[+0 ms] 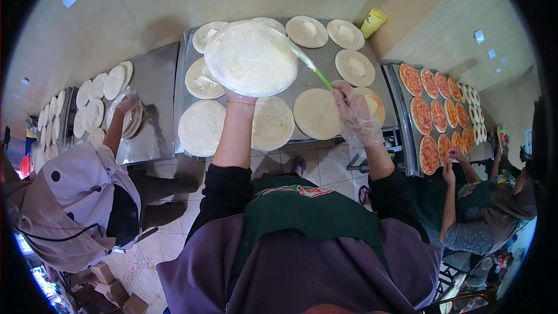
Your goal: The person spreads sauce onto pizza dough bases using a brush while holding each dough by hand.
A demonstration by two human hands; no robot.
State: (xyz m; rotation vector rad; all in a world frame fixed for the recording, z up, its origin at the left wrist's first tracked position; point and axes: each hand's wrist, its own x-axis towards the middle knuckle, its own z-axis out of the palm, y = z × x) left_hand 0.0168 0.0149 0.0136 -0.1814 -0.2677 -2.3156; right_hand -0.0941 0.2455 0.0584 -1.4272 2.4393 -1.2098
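My left hand [240, 97] is under a round flat dough base [251, 58] coated with white spread and holds it up above the metal table [317, 84]. Most of that hand is hidden beneath the base. In a clear plastic glove, my right hand [354, 113] is closed round the green handle of a spatula [322, 79]. White spread covers the spatula's blade, which touches the right edge of the raised base. Below lie several more bases, some plain like the one nearest my right hand [315, 114], others with a dollop of white spread [307, 31].
A yellow cup [373, 22] stands at the table's back right corner. On the left, a co-worker's gloved hand [129, 104] touches stacked bases [132, 121]. Red-topped bases [430, 154] fill a right-hand table, beside another co-worker's hands [453, 157].
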